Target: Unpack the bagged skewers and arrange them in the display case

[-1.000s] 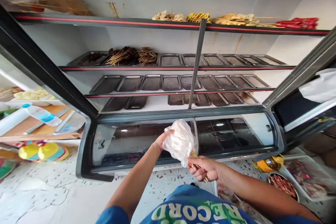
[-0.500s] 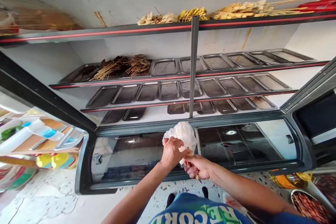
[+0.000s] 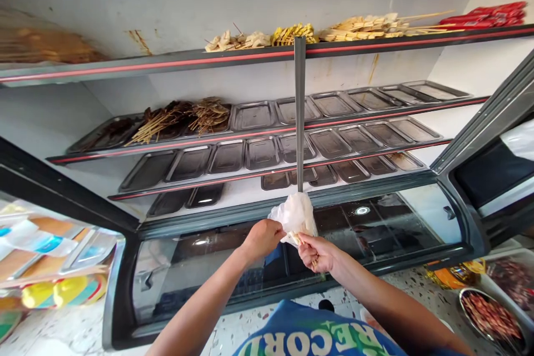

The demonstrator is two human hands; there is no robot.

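A white translucent plastic bag (image 3: 294, 212) hangs in front of the cabinet's middle post. My left hand (image 3: 262, 238) is closed, its thumb and fingers pinching the bag's lower left edge. My right hand (image 3: 317, 253) is wrapped round a small bundle of skewers (image 3: 315, 262), just below the bag's mouth. The bag covers the upper part of the bundle, so what is on the sticks is mostly hidden.
A display cabinet has metal trays (image 3: 254, 115) on several shelves. Dark skewers (image 3: 169, 118) lie at the left, pale ones (image 3: 362, 26) and red packets (image 3: 486, 15) on the top shelf. Below are sliding glass panels (image 3: 392, 228). A bowl of meat (image 3: 492, 314) stands at lower right.
My left hand has shifted down and left to the bag's edge. The bag now sits further off my right hand, and the view has tilted slightly.
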